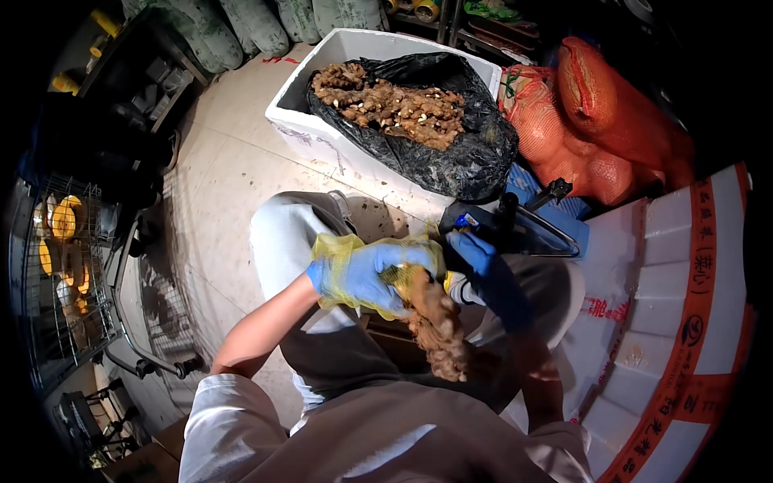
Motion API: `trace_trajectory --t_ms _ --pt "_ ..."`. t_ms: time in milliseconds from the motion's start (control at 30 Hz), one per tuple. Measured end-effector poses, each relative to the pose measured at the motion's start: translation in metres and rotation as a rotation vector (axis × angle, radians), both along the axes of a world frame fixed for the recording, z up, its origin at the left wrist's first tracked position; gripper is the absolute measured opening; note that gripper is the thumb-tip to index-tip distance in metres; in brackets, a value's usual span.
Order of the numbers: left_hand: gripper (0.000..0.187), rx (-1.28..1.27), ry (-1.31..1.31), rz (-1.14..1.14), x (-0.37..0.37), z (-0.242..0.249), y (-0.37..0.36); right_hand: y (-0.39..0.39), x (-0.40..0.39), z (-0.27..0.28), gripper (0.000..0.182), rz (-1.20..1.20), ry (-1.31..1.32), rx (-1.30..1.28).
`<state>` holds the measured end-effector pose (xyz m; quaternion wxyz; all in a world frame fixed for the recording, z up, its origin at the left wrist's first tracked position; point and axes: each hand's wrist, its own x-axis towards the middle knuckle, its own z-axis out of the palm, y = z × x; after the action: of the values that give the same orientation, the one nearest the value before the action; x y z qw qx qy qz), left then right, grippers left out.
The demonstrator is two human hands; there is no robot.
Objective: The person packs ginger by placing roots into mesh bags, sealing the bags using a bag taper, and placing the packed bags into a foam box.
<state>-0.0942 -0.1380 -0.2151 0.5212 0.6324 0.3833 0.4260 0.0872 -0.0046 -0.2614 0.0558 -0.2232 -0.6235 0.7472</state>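
My left hand [374,278], in a blue glove covered with yellow mesh, grips a large knobbly piece of ginger [439,326]. The root hangs down over my lap, its lower end towards my body. My right hand [487,278], in a blue glove and partly in shadow, is beside the ginger's upper end. Its fingers look closed; what they hold, if anything, is hidden. In front of my knees, more ginger [394,105] is heaped on a black plastic bag [475,165] inside a white foam box [310,137].
Orange mesh sacks [580,129] lean at the right of the box. White foam boxes with orange tape [696,290] stand close to my right side. A wire cart [68,266] with yellow-cut produce is at the left. Large pale green produce [250,28] lines the back.
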Motion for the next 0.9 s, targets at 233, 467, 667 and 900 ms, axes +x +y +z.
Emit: trace_trajectory --t_ms 233,467,667,900 --pt "0.058 -0.07 0.258 -0.274 0.017 -0.001 0.026 0.008 -0.071 0.052 0.029 0.435 0.145 -0.298" --pt "0.06 -0.002 0.53 -0.146 0.007 0.0 0.025 0.006 -0.088 0.028 0.01 0.361 0.225 -0.048" --pt "0.043 0.07 0.23 -0.108 0.0 -0.007 0.027 0.022 -0.074 0.031 0.016 0.149 0.165 -0.108" --pt "0.058 -0.006 0.188 -0.065 -0.019 -0.005 0.02 0.054 -0.047 0.021 0.031 0.39 -0.035 0.23"
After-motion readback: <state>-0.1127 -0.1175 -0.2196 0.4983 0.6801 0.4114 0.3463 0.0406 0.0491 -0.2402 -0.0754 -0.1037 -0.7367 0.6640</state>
